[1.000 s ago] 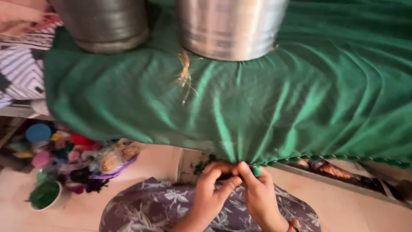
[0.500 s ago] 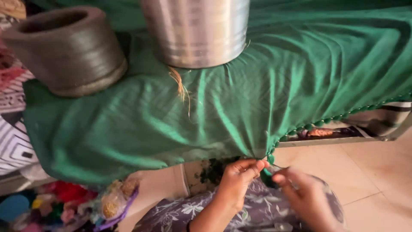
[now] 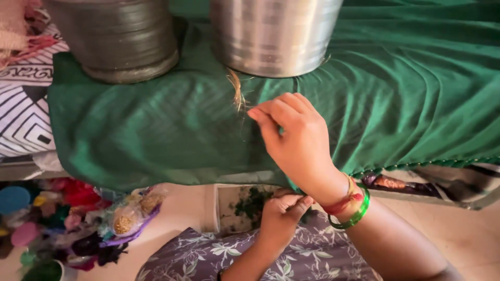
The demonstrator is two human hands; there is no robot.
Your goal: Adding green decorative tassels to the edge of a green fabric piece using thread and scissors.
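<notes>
A green cloth (image 3: pixel 156 135) is spread over a low surface, and its hem hangs toward me. My left hand (image 3: pixel 281 211) is low at the centre, its fingers closed on the cloth's hem above my floral-print lap (image 3: pixel 208 257). My right hand (image 3: pixel 294 138), with green and red bangles on the wrist, is raised over the cloth. Its fingertips are close to a small bunch of golden threads (image 3: pixel 237 93) lying on the cloth. Only the back of that hand shows, and the palm is hidden.
Two metal pots stand on the cloth, a dull one (image 3: pixel 120 36) at the left and a shiny one (image 3: pixel 273 34) at the centre. A black-and-white patterned fabric (image 3: pixel 23 109) lies at the far left. Colourful spools and bead bags (image 3: pixel 67 224) sit on the floor at lower left.
My right hand has left the hem and risen up over the cloth toward the golden threads. My left hand stays at the hem. The view has shifted a little.
</notes>
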